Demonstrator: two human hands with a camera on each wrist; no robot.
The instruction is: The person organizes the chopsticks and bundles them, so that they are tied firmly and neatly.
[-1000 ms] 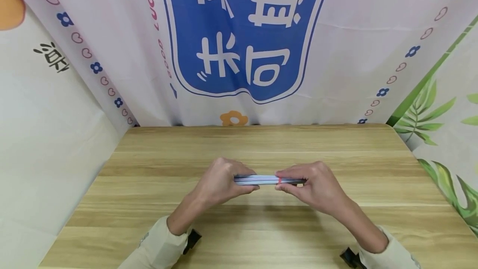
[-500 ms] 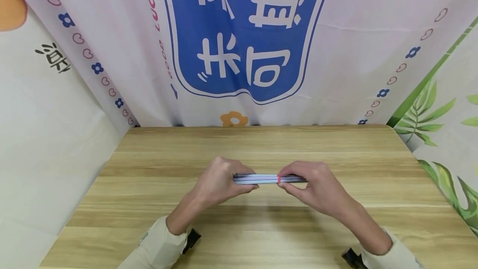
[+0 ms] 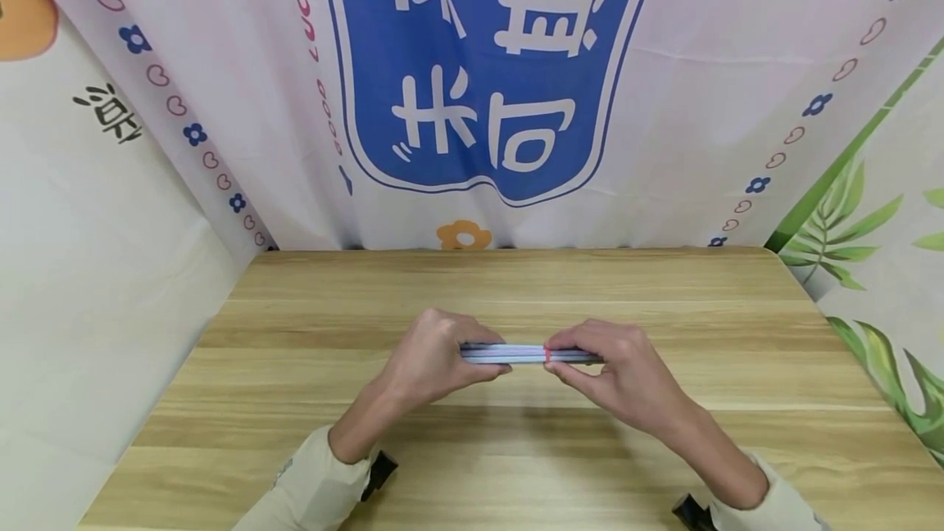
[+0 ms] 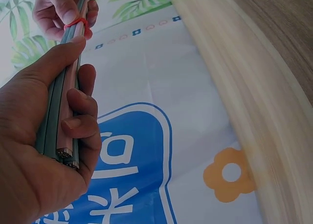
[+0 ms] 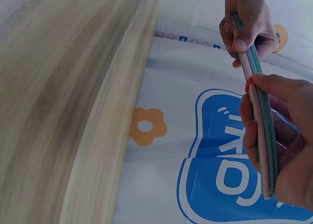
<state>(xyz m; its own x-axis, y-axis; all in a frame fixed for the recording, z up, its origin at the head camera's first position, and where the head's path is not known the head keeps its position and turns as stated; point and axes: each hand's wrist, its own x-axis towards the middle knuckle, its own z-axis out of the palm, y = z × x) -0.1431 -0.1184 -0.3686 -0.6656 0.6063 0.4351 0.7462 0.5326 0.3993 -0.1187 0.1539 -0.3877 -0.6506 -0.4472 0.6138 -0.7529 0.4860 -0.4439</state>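
Note:
A bundle of slim pastel chopsticks (image 3: 525, 354), pink and blue-green, is held level above the table between both hands. A red rubber band (image 3: 547, 355) circles it right of the middle. My left hand (image 3: 435, 359) grips the left part, fingers curled round it; the blunt squarish stick ends (image 4: 64, 152) show at its palm in the left wrist view. With thumb and fingertips, my right hand (image 3: 627, 367) pinches the bundle right at the band. In the right wrist view its thumb (image 5: 274, 85) lies at the band, and the far stick ends stick out past the fingers.
The wood-grain table (image 3: 472, 465) spreads under both hands. A hanging cloth (image 3: 664, 146) with a blue printed sign borders its back edge, and more printed cloth hangs at both sides. Black camera mounts (image 3: 379, 474) sit at the sleeve cuffs.
My right hand first slid slightly right along the bundle, then back left; the red band now sits a little further left. My left hand has stayed in place.

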